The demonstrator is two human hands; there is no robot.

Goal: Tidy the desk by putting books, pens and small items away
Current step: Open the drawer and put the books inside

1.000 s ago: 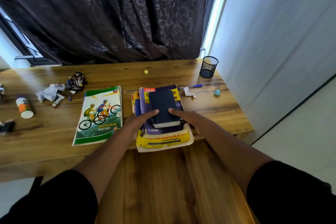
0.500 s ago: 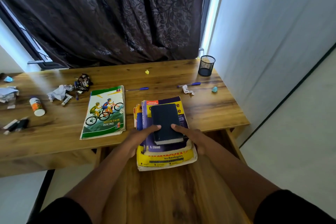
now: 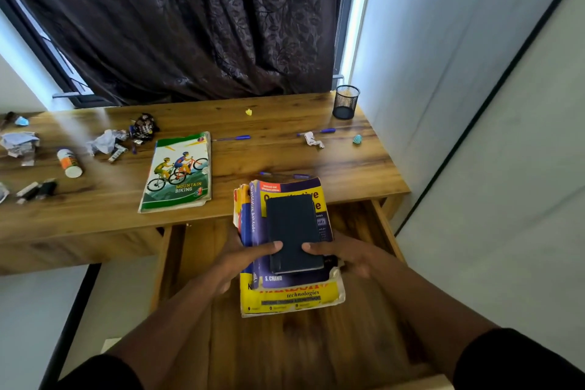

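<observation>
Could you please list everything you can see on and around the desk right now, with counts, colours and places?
Book stack: several books, yellow and purple with a small black one on top, held over the open drawer.
Drawer: one, wooden, pulled out under the desk's right part.
Biking book: one, green and white, desk middle.
Pens: three seen, blue, behind the books.
Pen cup: one, black mesh, far right corner.
Crumpled paper: several scraps, white, mostly on the left.
Small bottle: one, white and orange, lying on the left.
Desk: one, wooden.
Curtain: dark brown, behind the desk.
Left hand: grips the stack's left side.
Right hand: grips its right side.
</observation>
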